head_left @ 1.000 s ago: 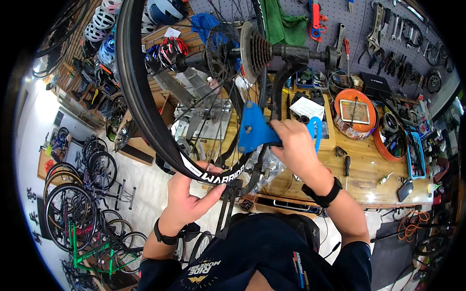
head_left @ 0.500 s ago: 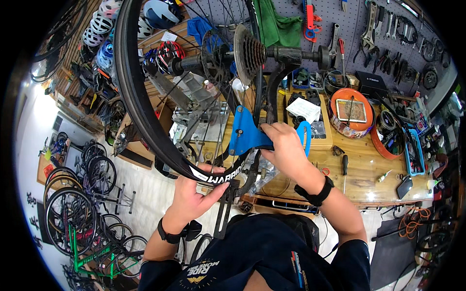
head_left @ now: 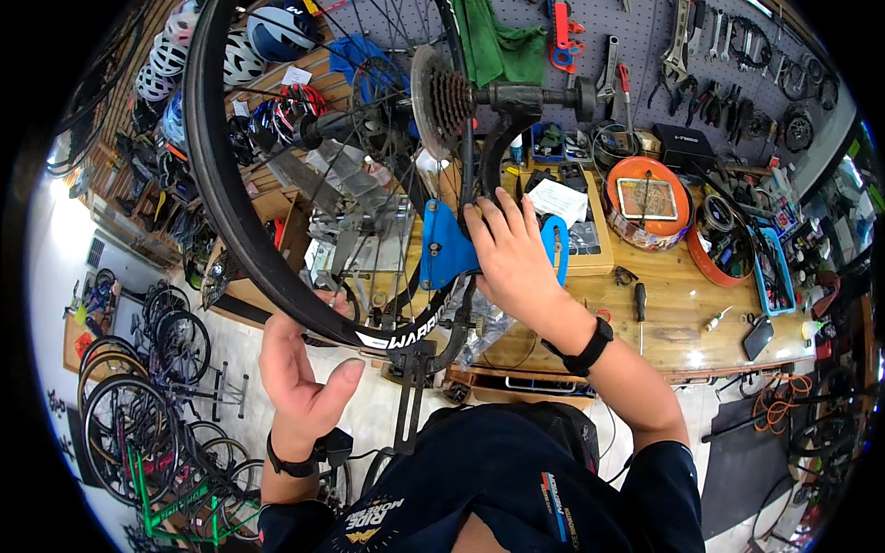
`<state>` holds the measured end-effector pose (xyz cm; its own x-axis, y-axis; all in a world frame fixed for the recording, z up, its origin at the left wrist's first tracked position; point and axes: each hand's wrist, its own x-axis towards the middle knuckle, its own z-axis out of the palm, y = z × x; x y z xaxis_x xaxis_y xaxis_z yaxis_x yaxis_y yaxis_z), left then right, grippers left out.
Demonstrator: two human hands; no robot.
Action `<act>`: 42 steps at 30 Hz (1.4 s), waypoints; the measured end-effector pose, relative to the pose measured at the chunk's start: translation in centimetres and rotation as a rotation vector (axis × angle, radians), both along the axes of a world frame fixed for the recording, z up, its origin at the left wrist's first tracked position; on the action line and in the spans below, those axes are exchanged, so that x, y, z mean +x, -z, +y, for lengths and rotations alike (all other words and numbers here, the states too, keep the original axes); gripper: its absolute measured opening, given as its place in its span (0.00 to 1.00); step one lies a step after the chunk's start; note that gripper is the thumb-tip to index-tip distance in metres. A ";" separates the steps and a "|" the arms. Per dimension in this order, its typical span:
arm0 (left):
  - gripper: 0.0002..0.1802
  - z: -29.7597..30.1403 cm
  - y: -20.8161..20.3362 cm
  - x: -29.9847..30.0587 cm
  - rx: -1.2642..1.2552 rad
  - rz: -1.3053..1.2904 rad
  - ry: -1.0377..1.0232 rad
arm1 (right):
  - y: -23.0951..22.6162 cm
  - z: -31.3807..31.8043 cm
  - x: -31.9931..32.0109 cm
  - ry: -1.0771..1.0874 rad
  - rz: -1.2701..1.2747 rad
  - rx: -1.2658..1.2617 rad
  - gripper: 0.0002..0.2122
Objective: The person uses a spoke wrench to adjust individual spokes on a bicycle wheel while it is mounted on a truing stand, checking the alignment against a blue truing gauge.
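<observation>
A bicycle wheel with a black tyre (head_left: 241, 241) and a cog cassette (head_left: 441, 101) is mounted in a black truing stand (head_left: 516, 109). A blue spoke tension meter (head_left: 446, 247) sits at the spokes near the lower rim. My right hand (head_left: 521, 263) lies over the meter's middle, fingers stretched and spread, its fingertips near the rim; the thumb is mostly hidden. My left hand (head_left: 300, 373) is open beside the lower left of the tyre, thumb apart. Its fingertips reach behind the wheel and are partly hidden.
On the wooden bench (head_left: 682, 327) lie a screwdriver (head_left: 641, 304), a phone-like black item (head_left: 758, 337), an orange round tray (head_left: 619, 198) and a blue basket (head_left: 772, 272). Tools hang on the pegboard (head_left: 636, 28). Helmets (head_left: 281, 32) fill the left shelf; bicycles (head_left: 138, 433) stand lower left.
My left hand has let go of the lower rim, moving left and opening. My right hand's fingers have stretched out over the meter. The whole view has shifted slightly.
</observation>
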<state>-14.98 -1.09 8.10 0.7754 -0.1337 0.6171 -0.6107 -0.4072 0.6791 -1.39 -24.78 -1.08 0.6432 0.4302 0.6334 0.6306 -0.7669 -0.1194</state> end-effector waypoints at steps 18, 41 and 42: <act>0.21 -0.7 1.6 -0.3 0.129 0.073 -0.136 | -1.1 -2.5 -0.7 -0.002 0.245 0.133 0.19; 0.18 -0.7 4.0 0.7 0.280 0.040 -0.132 | -2.0 -0.9 -0.7 -0.138 0.175 0.185 0.29; 0.18 -0.7 4.1 0.8 0.284 0.035 -0.126 | -2.1 -1.0 -0.9 -0.132 0.174 0.182 0.29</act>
<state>-14.20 -1.75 4.04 0.8170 -0.1982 0.5414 -0.5214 -0.6549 0.5471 -2.26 -25.73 1.00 0.6947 0.4070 0.5931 0.6819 -0.6352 -0.3627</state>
